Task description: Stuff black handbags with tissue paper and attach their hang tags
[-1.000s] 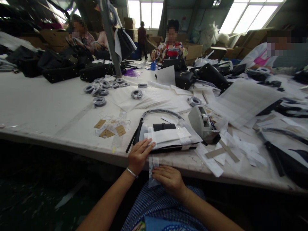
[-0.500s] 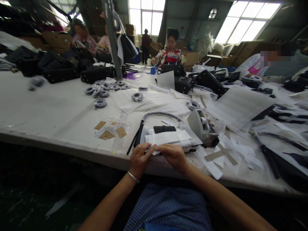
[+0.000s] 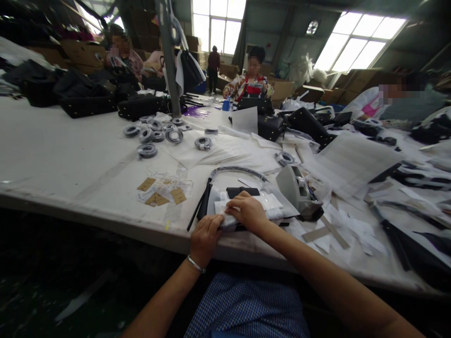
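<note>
In the head view, a handbag (image 3: pixel 204 206) with a plastic-wrapped handle (image 3: pixel 243 170) lies flat near the table's front edge. White wrapping (image 3: pixel 265 203) covers it, with a dark folded strip (image 3: pixel 234 192) on top. My left hand (image 3: pixel 205 238) has its bent fingers closed on the wrapping's near left edge. Just beside it my right hand (image 3: pixel 247 212) presses down on the wrapping, fingers bent together and pinching it. Both palms are hidden from view. To the right of the bag stands a grey tape dispenser (image 3: pixel 295 190).
Brown tags (image 3: pixel 178 195) lie left of the bag. Several grey coils (image 3: pixel 147 150) and thin white sheets (image 3: pixel 225 152) are behind it. Paper scraps (image 3: pixel 338 225) and another black bag (image 3: pixel 405 239) lie to the right. Co-workers sit across the table by a metal post (image 3: pixel 169 61).
My right hand has moved farther onto the wrapping, and my left hand has drawn slightly nearer. A blurred object at the far left is gone; another coil lies in front of the coil pile.
</note>
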`<state>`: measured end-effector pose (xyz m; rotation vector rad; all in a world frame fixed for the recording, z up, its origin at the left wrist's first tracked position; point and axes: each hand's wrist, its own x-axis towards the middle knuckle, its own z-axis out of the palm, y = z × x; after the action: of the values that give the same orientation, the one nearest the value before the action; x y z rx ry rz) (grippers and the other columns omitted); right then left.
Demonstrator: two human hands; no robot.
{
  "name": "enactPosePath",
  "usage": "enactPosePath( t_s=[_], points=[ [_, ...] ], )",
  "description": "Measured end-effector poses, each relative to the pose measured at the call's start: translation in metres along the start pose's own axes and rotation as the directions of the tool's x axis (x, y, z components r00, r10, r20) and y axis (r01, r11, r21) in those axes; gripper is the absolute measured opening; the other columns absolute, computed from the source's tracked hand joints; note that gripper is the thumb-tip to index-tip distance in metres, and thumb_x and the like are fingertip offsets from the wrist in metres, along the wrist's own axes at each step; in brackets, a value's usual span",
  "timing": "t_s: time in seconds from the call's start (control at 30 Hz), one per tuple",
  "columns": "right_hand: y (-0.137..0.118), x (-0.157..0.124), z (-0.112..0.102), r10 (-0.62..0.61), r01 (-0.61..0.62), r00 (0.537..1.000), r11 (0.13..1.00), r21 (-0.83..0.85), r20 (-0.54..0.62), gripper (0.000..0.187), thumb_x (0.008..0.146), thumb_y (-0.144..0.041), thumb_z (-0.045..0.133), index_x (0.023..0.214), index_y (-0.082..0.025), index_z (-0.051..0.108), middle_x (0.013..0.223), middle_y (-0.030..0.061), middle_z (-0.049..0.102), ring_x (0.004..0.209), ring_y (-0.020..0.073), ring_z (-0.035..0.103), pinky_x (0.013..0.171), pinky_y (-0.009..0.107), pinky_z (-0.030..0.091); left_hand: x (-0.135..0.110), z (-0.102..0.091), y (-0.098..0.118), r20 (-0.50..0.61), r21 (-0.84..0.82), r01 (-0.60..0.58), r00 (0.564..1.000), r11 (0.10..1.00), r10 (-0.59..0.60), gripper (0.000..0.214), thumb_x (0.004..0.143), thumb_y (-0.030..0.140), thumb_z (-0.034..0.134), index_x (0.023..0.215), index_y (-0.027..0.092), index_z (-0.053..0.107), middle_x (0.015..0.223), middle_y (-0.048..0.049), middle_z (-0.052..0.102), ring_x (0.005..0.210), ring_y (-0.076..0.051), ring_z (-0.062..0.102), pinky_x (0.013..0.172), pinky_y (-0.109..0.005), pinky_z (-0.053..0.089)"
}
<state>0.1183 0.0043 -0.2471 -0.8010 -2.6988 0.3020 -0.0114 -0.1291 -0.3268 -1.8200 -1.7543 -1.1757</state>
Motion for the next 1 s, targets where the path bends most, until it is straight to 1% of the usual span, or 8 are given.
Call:
enactPosePath(
  t_s=[0.2,0.37,0.6,0.73,0.8,0.87,0.93,1.0],
  points=[
    [0.005,0.027,-0.013,0.077,-0.070,0.963,0.997,-0.037,0.258,0.014,0.078,-0.040,0.075,0.084,-0.028,0.077,0.088,-0.0002,0.072,0.076,0.0161,0.064,0.059,0.025,0.037,0.001,-0.003,-0.001,0.017,-0.005,-0.052,0.999,0.999,0.052,0.027,0.095,0.018,0.052,0.121,0.021,0.059,0.117,-0.0074,0.068,0.102,-0.020,0.065,0.092,-0.031,0.051],
    [0.008,0.036,-0.013,0.071,-0.065,0.963,0.997,-0.032,0.261,0.016,0.076,-0.041,0.076,0.079,-0.025,0.075,0.082,0.0000,0.070,0.077,0.0167,0.063,0.059,0.024,0.036,0.004,-0.006,-0.002,0.098,0.017,-0.072,0.993,0.997,0.070,0.034,0.094,0.015,0.052,0.127,0.021,0.058,0.122,-0.0054,0.068,0.106,-0.019,0.064,0.094,-0.031,0.051],
    [0.010,0.014,-0.008,0.075,-0.078,0.997,0.991,0.110,0.032,0.012,0.084,-0.031,0.072,0.092,-0.022,0.072,0.096,0.0028,0.068,0.071,0.0123,0.062,0.067,0.024,0.045,0.007,-0.011,-0.001,0.140,-0.008,-0.024,0.990,1.000,0.025,0.036,0.093,0.015,0.050,0.129,0.020,0.057,0.119,-0.0055,0.069,0.105,-0.020,0.064,0.089,-0.030,0.054],
    [0.048,-0.026,-0.041,0.116,-0.060,0.969,0.966,0.252,-0.216,0.015,0.092,-0.028,0.061,0.099,-0.022,0.072,0.099,0.0041,0.070,0.078,0.0142,0.065,0.077,0.025,0.050,0.003,-0.007,-0.004,0.139,-0.013,-0.022,0.990,1.000,0.024,0.038,0.094,0.018,0.050,0.131,0.021,0.054,0.122,-0.0046,0.068,0.106,-0.021,0.064,0.091,-0.032,0.054],
    [0.078,-0.048,-0.071,0.292,-0.229,0.914,0.944,0.236,-0.281,0.018,0.091,-0.029,0.059,0.101,-0.021,0.073,0.104,0.0059,0.071,0.089,0.0178,0.066,0.087,0.028,0.050,0.001,-0.004,-0.006,0.125,-0.016,-0.028,0.992,0.999,0.029,0.039,0.094,0.019,0.050,0.132,0.022,0.054,0.121,-0.0044,0.068,0.106,-0.022,0.064,0.091,-0.033,0.054],
    [0.112,-0.066,-0.099,0.548,-0.483,0.787,0.833,0.269,-0.284,0.019,0.088,-0.027,0.062,0.102,-0.021,0.073,0.110,0.0070,0.071,0.100,0.0212,0.065,0.096,0.032,0.048,0.000,-0.003,-0.007,0.112,-0.022,-0.030,0.993,0.999,0.032,0.039,0.094,0.020,0.050,0.134,0.023,0.053,0.121,-0.0044,0.069,0.106,-0.022,0.064,0.091,-0.033,0.054],
    [0.143,-0.075,-0.120,0.733,-0.653,0.649,0.674,0.346,-0.202,0.016,0.085,-0.025,0.065,0.097,-0.020,0.073,0.106,0.0075,0.073,0.103,0.0229,0.066,0.097,0.034,0.049,0.000,-0.002,-0.007,0.104,-0.020,-0.036,0.994,0.999,0.038,0.040,0.095,0.021,0.050,0.135,0.023,0.052,0.121,-0.0043,0.068,0.107,-0.022,0.064,0.091,-0.033,0.053],
    [0.168,-0.077,-0.128,0.814,-0.726,0.574,0.557,0.402,-0.090,0.013,0.086,-0.027,0.065,0.085,-0.016,0.073,0.088,0.0086,0.075,0.089,0.0222,0.070,0.086,0.033,0.056,0.000,-0.002,-0.008,0.104,-0.011,-0.044,0.994,0.999,0.044,0.040,0.095,0.021,0.049,0.135,0.023,0.051,0.122,-0.0041,0.068,0.107,-0.022,0.064,0.092,-0.033,0.052]
  ],
)
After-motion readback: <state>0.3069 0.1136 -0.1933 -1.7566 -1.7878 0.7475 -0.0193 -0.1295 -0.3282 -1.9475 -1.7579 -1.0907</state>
